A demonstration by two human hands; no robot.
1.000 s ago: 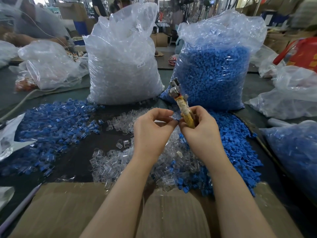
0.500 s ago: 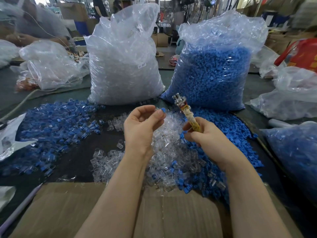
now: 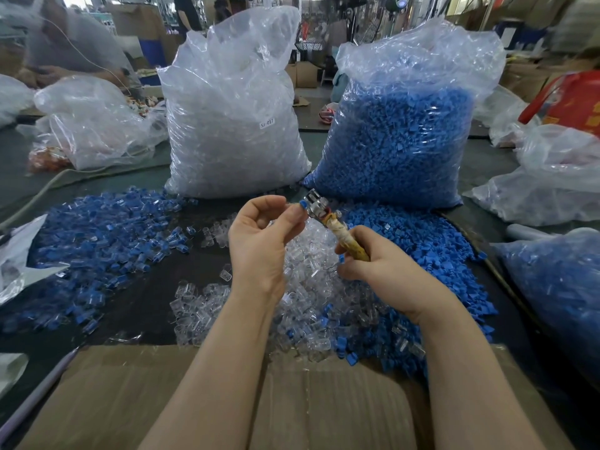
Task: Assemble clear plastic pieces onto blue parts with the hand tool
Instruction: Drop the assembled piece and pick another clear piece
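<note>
Here, left hand (image 3: 259, 245) pinching blue part (image 3: 303, 204) at hand tool (image 3: 328, 219), seemingly touching.

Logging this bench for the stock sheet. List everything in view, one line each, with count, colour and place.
bag of clear pieces: one, clear, back centre.
bag of blue parts: one, blue, back right.
assembled pile: one, blue and clear, left.
loose clear pieces: one heap, centre.
loose blue parts: one heap, right.
cardboard: one, brown, near edge.
hand tool: one, metal head, yellowish wrapped handle.
left hand: pinches a blue part at the tool head.
right hand: grips the tool handle.
</note>
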